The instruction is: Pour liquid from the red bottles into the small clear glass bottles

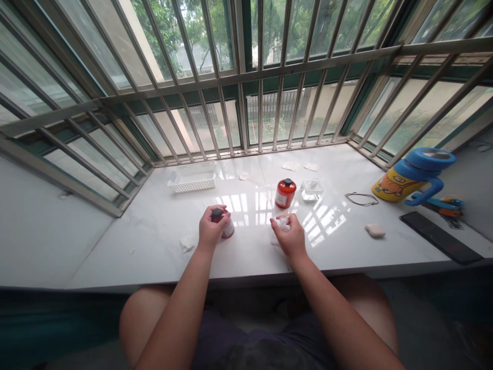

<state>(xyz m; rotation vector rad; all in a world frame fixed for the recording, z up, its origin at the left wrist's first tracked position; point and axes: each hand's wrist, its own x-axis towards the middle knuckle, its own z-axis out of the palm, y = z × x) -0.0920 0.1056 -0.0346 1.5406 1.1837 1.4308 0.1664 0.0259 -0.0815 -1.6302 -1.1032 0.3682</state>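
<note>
My left hand [212, 226] is closed around the upper part of a dark brown bottle [228, 229] with a black cap and a pale label. The bottle stands on the white marbled counter [154, 246]. To the right, my right hand [291, 235] has its fingers closed on a small clear container [284, 224], mostly hidden by the hand, so its exact kind does not show. A red-orange bottle [285, 194] with a black cap stands just beyond my right hand. Beside it is a clear square glass-like box [311, 190]. A crumpled white tissue [187, 244] lies left of my left hand.
A white perforated basket [192, 180] sits at the back left. Flat white pieces [289, 166] lie near the window bars [260, 113]. On the right are a blue and yellow jug [412, 177], a thin cord loop [362, 199], a pale rounded case [375, 230] and a black phone [439, 236].
</note>
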